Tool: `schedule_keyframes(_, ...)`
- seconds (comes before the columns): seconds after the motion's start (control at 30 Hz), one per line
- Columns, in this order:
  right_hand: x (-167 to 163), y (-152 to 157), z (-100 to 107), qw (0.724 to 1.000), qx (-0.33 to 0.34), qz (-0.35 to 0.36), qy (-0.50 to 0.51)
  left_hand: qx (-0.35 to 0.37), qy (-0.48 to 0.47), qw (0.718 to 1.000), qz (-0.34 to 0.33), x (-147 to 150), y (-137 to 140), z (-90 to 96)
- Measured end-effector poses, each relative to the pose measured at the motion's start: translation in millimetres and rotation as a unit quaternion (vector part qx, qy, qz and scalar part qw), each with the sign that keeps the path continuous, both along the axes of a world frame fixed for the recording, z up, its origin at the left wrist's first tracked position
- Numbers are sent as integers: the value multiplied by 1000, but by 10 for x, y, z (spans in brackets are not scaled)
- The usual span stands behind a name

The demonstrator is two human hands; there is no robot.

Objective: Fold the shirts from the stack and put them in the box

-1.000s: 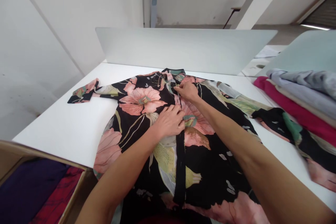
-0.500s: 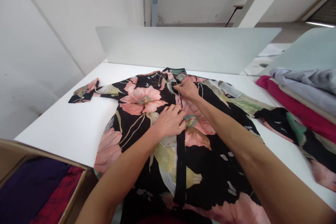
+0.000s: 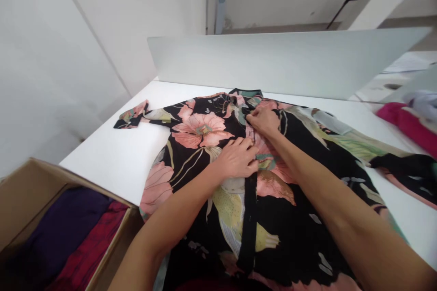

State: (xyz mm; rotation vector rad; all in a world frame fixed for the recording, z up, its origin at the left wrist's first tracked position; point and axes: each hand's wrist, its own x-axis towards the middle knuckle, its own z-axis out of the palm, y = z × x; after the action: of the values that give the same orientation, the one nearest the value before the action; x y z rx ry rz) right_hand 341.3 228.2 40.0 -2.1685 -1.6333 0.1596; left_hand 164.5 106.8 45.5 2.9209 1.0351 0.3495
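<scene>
A black shirt (image 3: 290, 218) with large pink flowers and yellow-green shapes lies spread front-up on the white table (image 3: 102, 159), its collar at the far side and its sleeves out to both sides. Just below the collar, my right hand (image 3: 265, 121) pinches the edge of the front placket. Nearer to me and a little to the left, my left hand (image 3: 237, 158) has its fingers curled on the same placket, gripping the cloth. The fabric under both palms is hidden.
A cardboard box (image 3: 51, 170) at lower left holds folded dark purple cloth (image 3: 73, 223) and red patterned cloth (image 3: 90, 241). A pale upright panel (image 3: 273, 61) borders the table's back. Magenta cloth (image 3: 409, 122) lies at the right, under lighter cloth.
The view has swung left, so everything sits further right and more of the box shows. Both hands keep their places on the placket.
</scene>
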Motion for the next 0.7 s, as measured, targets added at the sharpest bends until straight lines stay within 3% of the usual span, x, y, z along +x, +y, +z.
schedule_keyframes(0.1, 11, 13, -40, 1000, 2, -14, 8, -54, -38, 998, 3, -77, 130, 140)
schedule_keyframes(0.17, 20, 21, -54, 1000, 6, -12, 18, -70, -92, 992, 56, -231, 310, 321)
schedule_keyframes(0.23, 23, 18, -54, 999, 8, -13, 31, -49, -116, 979, 162, -491, 540, 531)
schedule_keyframes(0.3, 17, 2, -41, 999, 12, -15, 43, -25, -80, 962, 260, -834, 775, 704)
schedule_keyframes(0.37, 6, -19, -17, 998, 9, -14, 53, -28, -27, 923, 382, -1207, 981, 785)
schedule_keyframes(0.5, -8, -32, 21, 998, 9, -16, 67, -25, 24, 849, 527, -1820, 1284, 669)
schedule_keyframes(0.7, -4, -5, -6, 997, 26, -29, 65, -17, 65, 828, 556, -2216, 1586, 428)
